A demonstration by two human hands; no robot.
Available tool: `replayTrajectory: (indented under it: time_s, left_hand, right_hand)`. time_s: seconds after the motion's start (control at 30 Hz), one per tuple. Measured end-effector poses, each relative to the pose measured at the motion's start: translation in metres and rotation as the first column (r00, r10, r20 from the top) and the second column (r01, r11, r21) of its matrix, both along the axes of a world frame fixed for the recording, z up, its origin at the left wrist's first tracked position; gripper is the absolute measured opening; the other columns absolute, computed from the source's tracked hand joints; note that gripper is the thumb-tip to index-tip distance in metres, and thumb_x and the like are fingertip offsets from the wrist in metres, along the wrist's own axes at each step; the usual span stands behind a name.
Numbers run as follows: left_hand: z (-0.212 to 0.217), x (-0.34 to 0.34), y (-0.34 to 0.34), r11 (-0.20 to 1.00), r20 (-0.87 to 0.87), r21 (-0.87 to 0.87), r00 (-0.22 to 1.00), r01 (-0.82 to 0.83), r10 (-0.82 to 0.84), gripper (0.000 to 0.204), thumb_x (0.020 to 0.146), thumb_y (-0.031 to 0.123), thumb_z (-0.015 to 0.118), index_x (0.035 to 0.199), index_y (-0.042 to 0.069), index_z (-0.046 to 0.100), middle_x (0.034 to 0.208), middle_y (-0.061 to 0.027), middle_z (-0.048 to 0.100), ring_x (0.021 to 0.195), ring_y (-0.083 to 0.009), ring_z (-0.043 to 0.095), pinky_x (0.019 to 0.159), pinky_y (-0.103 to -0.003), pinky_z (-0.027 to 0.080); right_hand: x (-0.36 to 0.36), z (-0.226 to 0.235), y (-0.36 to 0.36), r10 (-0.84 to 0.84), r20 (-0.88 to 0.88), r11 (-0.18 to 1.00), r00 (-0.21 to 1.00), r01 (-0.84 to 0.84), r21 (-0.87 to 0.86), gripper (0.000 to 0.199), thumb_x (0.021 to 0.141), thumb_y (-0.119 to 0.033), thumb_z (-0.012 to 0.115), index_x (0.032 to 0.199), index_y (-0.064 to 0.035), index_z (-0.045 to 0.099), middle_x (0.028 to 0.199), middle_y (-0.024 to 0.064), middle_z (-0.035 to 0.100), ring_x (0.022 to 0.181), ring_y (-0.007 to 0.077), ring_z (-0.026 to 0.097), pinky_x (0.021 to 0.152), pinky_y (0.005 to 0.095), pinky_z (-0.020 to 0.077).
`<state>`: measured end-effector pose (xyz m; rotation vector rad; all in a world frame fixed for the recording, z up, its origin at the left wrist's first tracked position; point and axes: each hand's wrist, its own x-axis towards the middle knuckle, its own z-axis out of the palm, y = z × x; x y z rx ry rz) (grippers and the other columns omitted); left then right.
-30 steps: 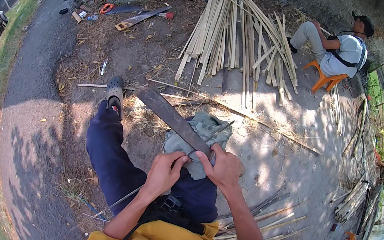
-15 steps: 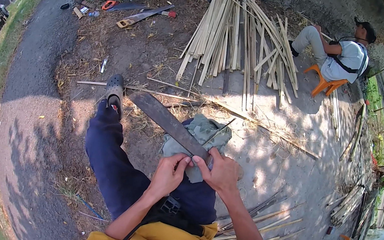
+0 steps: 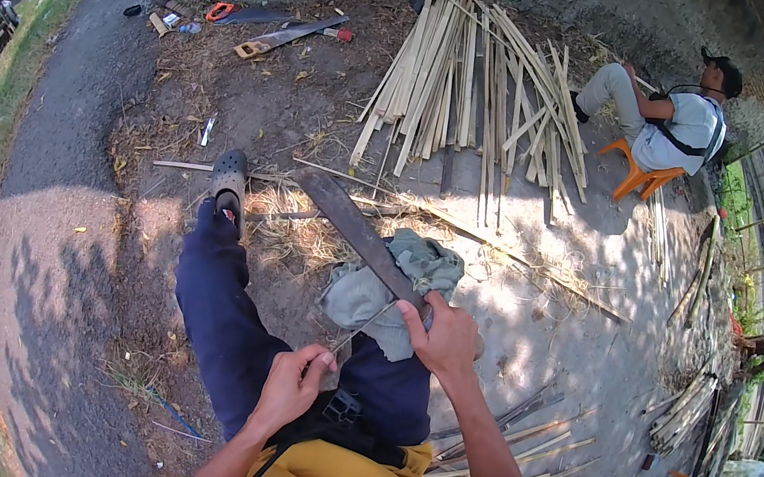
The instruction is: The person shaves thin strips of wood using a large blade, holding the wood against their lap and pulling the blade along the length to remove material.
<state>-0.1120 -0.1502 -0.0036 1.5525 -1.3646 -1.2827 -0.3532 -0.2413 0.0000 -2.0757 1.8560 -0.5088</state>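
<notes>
My right hand (image 3: pixel 442 338) is closed around the handle end of a machete (image 3: pixel 358 232), whose broad dark blade slants up and to the left. My left hand (image 3: pixel 292 387) pinches the near end of a thin bamboo strip (image 3: pixel 352 339). From there the strip runs up to the right and passes at the blade close to my right hand; its far part is hidden. A grey-green cloth (image 3: pixel 357 297) lies over my leg beneath the blade. The handle itself is mostly covered by my fingers.
A pile of pale strips (image 3: pixel 444 77) lies ahead. Another person (image 3: pixel 679 127) sits on an orange stool (image 3: pixel 637 177) at far right. Two handsaws, one a wooden-handled saw (image 3: pixel 285 35), lie at far left. More strips (image 3: pixel 526 465) are beside me on the right.
My left hand has moved down and left, away from my right hand, with the strip now stretching between them. The machete has shifted slightly right.
</notes>
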Motion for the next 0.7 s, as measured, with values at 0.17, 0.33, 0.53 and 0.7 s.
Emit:
replayTrajectory:
  time_s: [0.17, 0.33, 0.53, 0.7]
  left_hand:
    - [-0.003, -0.012, -0.01, 0.999, -0.038, -0.034, 0.999, -0.029, 0.028, 0.022, 0.107, 0.012, 0.059, 0.094, -0.001, 0.07, 0.065, -0.003, 0.056, 0.062, -0.0075, 0.046, 0.056, -0.03, 0.037]
    - [0.008, -0.01, -0.01, 1.0, -0.031, 0.027, 0.999, 0.012, -0.012, 0.023, 0.108, 0.012, 0.058, 0.092, -0.001, 0.069, 0.065, -0.0024, 0.054, 0.06, -0.0079, 0.045, 0.055, -0.03, 0.036]
    - [0.003, 0.006, 0.009, 1.0, -0.002, 0.018, 1.0, 0.024, -0.024, 0.023, 0.108, 0.013, 0.058, 0.092, 0.0, 0.067, 0.063, -0.0038, 0.052, 0.058, -0.0095, 0.046, 0.055, -0.031, 0.037]
    - [0.01, 0.01, 0.008, 0.998, 0.017, 0.05, 0.999, 0.028, -0.029, 0.024, 0.109, 0.012, 0.057, 0.09, 0.0, 0.067, 0.064, 0.0021, 0.05, 0.061, -0.0052, 0.042, 0.054, -0.028, 0.032]
  right_hand:
    - [0.005, 0.004, 0.004, 0.029, -0.017, 0.999, 0.999, -0.029, -0.018, 0.061, 0.097, -0.066, 0.062, 0.093, -0.0051, 0.069, 0.062, 0.0206, 0.066, 0.062, 0.0423, 0.07, 0.057, 0.0523, 0.0529]
    - [-0.002, 0.0, -0.002, 0.04, -0.034, 0.999, 0.999, -0.041, -0.02, 0.061, 0.098, -0.066, 0.061, 0.094, -0.0051, 0.068, 0.059, 0.0193, 0.064, 0.058, 0.0412, 0.068, 0.056, 0.0524, 0.0525]
    - [0.0, 0.0, 0.002, 0.002, 0.011, 0.999, 1.0, -0.003, 0.041, 0.058, 0.097, -0.064, 0.063, 0.094, -0.0058, 0.068, 0.061, 0.0208, 0.062, 0.065, 0.044, 0.068, 0.061, 0.0548, 0.0504]
    - [0.001, -0.002, 0.0, 0.035, 0.011, 0.999, 0.999, -0.036, 0.015, 0.061, 0.098, -0.065, 0.061, 0.095, -0.0048, 0.068, 0.062, 0.0211, 0.064, 0.064, 0.0442, 0.068, 0.06, 0.0545, 0.0517]
